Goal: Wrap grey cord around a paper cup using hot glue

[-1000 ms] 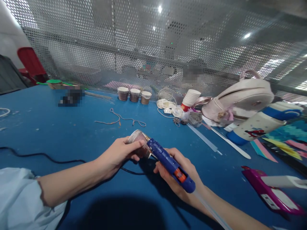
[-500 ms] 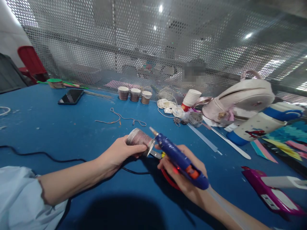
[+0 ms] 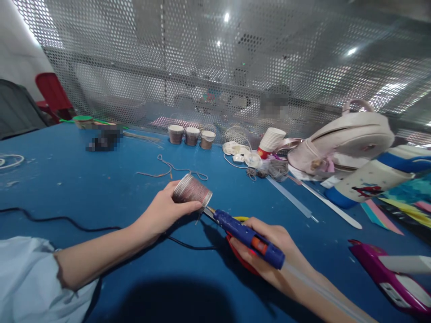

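My left hand grips a small paper cup wound with brownish-grey cord, tilted on its side. In my right hand is a blue hot glue gun, its nozzle close to the cup's lower rim; whether it touches I cannot tell. A clear glue stick trails from the gun's back end. Red-and-yellow-handled scissors show under the gun, partly hidden by my right hand; I cannot tell if they lie on the table. A short loose thread hangs below the cup. Beyond the cup, a length of grey cord lies on the table.
Three wrapped cups stand by the perforated metal screen. White cup stack, grey yarn, backpack and bottle sit right. A purple device lies front right. A black cable crosses the blue table.
The glue gun has come down and left, from above the cup's rim to its lower edge. The cup has shifted slightly left in my left hand. The view has turned slightly.
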A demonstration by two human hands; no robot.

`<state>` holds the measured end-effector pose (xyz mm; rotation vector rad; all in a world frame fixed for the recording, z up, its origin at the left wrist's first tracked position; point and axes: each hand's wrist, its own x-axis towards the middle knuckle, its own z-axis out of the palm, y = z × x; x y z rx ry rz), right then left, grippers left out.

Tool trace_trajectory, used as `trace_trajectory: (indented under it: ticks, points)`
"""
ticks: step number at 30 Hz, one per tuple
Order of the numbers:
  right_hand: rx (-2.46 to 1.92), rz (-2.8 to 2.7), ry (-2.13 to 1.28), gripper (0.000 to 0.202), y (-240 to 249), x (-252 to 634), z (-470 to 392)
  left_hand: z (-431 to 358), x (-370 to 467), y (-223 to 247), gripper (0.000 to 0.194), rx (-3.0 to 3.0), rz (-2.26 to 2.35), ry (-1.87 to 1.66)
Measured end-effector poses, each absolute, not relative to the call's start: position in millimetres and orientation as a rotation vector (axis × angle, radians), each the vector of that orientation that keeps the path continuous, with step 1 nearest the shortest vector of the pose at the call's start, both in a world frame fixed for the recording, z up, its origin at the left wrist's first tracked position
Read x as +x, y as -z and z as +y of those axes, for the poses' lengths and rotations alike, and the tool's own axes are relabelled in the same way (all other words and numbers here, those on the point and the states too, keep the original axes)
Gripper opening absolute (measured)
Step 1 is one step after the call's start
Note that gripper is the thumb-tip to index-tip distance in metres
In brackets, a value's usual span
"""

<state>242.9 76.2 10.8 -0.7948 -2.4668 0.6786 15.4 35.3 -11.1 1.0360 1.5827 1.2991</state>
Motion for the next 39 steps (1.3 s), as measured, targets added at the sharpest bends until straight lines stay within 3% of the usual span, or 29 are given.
trace_trajectory:
  ticks: [25, 39]
  points:
    - [-0.767, -2.492, -0.824, 0.014, -0.5, 247.8, 76.5, 35.5, 15.0, 13.5, 0.057, 1.146, 1.616, -1.291]
    - [-0.775, -2.469, -0.715, 0.013, -7.3, 246.8, 74.4, 35.1, 15.0, 11.6, 0.049, 1.14, 1.585, -1.309]
